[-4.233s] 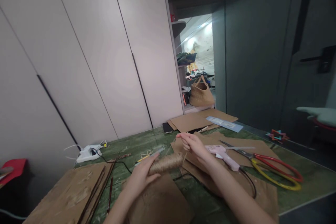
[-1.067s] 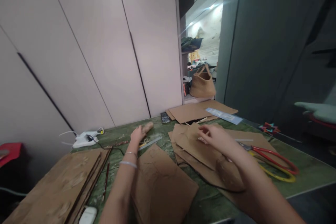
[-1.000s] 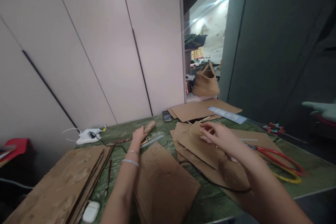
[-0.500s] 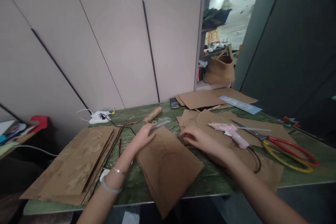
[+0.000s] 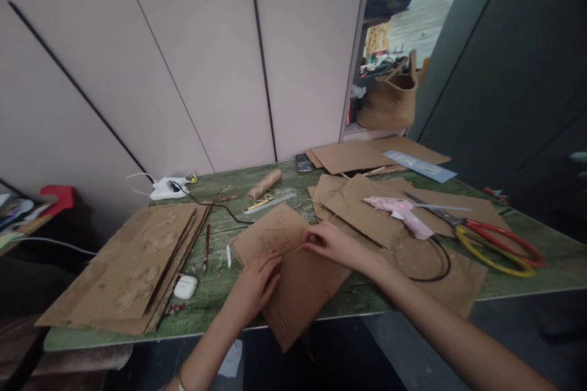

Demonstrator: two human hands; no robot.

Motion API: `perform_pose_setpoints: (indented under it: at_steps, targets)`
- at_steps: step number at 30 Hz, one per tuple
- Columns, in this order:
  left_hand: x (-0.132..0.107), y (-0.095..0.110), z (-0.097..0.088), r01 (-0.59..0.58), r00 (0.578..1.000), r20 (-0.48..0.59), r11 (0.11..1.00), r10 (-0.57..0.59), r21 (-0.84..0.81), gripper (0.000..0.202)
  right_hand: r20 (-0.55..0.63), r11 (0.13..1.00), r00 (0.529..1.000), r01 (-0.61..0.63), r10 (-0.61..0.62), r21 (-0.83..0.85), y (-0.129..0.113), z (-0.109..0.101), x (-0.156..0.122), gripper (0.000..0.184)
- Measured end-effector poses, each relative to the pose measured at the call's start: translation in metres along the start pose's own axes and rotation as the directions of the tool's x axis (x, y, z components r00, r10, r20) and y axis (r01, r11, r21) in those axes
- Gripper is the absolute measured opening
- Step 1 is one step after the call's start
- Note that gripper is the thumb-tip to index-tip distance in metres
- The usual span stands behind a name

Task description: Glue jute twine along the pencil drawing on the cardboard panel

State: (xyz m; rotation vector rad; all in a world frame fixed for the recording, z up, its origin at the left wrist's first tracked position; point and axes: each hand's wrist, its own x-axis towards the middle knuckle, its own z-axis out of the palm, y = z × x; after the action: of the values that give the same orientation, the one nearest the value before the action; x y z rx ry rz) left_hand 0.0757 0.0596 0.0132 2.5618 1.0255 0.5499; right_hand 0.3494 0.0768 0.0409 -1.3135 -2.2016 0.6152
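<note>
A square piece of cardboard (image 5: 312,278) lies at an angle in front of me, one corner reaching past the table's front edge. Thin curved and straight lines mark its upper part. My left hand (image 5: 257,281) rests on its left side, fingers stretched flat over the surface and thumb apart. Above the right part of the board, my right hand (image 5: 328,241) is closed in a pinch on a thin strand of twine (image 5: 299,249), whose end shows at the fingertips. A twine roll (image 5: 265,184) lies behind the board, near a ruler (image 5: 275,202) and a yellow pencil (image 5: 257,206).
Stacked cardboard (image 5: 132,256) stands at the left, beside a dark red pencil (image 5: 206,247) and a white earphone case (image 5: 186,286). On the right, a pink glue gun (image 5: 403,214) and large scissors (image 5: 486,238) lie on cardboard sheets. A power strip (image 5: 169,187) and a phone (image 5: 303,163) sit at the back.
My left hand has come back from the ruler onto the cardboard. My right hand has moved left over the board and now pinches the twine. The view has tilted down slightly.
</note>
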Motion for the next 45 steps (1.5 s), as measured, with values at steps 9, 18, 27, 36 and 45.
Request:
perform_pose_setpoints:
  at_steps: [9, 18, 27, 36, 45]
  targets:
    - [-0.003, 0.003, 0.004, -0.113, 0.992, -0.028, 0.971, 0.122, 0.212, 0.034, -0.070, 0.974, 0.977, -0.206, 0.199, -0.096, -0.010, 0.020, -0.014, 0.007]
    - [-0.003, 0.004, 0.006, -0.114, 0.991, -0.029, 0.955, 0.127, 0.274, 0.030, -0.078, 0.933, 0.951, -0.309, 0.299, -0.185, -0.022, 0.023, -0.017, 0.009]
    - [-0.003, 0.004, 0.007, -0.112, 0.992, -0.016, 0.949, 0.122, 0.294, 0.027, -0.060, 0.888, 0.931, -0.363, 0.361, -0.281, -0.028, 0.023, -0.014, 0.010]
    - [0.005, 0.008, 0.003, -0.100, 0.995, 0.005, 0.948, 0.104, 0.303, 0.025, -0.025, 0.873, 0.920, -0.380, 0.392, -0.305, -0.031, 0.022, -0.009, 0.010]
    - [0.014, 0.014, 0.000, -0.088, 0.996, 0.045, 0.931, 0.077, 0.353, 0.034, -0.015, 0.861, 0.912, -0.392, 0.409, -0.325, -0.030, 0.023, -0.002, 0.012]
